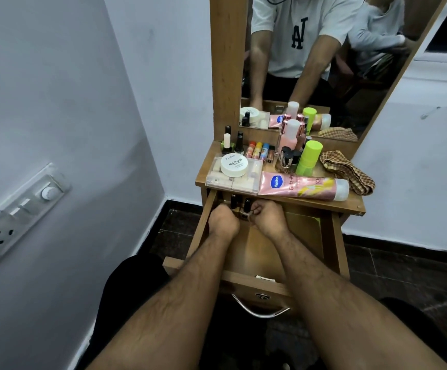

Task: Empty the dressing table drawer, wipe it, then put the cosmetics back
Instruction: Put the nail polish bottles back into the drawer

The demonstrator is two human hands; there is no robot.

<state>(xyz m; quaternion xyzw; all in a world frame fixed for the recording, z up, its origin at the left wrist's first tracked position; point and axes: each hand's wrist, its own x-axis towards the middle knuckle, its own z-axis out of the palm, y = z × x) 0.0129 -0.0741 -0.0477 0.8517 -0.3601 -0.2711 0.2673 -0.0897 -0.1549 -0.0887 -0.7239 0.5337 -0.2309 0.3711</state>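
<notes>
The wooden drawer (254,252) of the dressing table is pulled out towards me. Both my hands are deep at its back. My left hand (223,221) and my right hand (266,217) are curled around a small cluster of dark-capped nail polish bottles (241,205) standing there. The fingers are partly hidden under the table top. On the table top (350,201) lie a pink Vaseline tube (302,185), a clear box (233,180) with a white nail polish remover jar (234,164) on it, and a checked cloth (347,169).
More bottles crowd the top: a lime-green bottle (309,157), a pink bottle (290,138), small nail polishes (233,142) and several lip balms (258,150). A mirror (323,62) stands behind. A wall with a switchboard (22,209) is to the left. The drawer's metal handle (259,308) faces me.
</notes>
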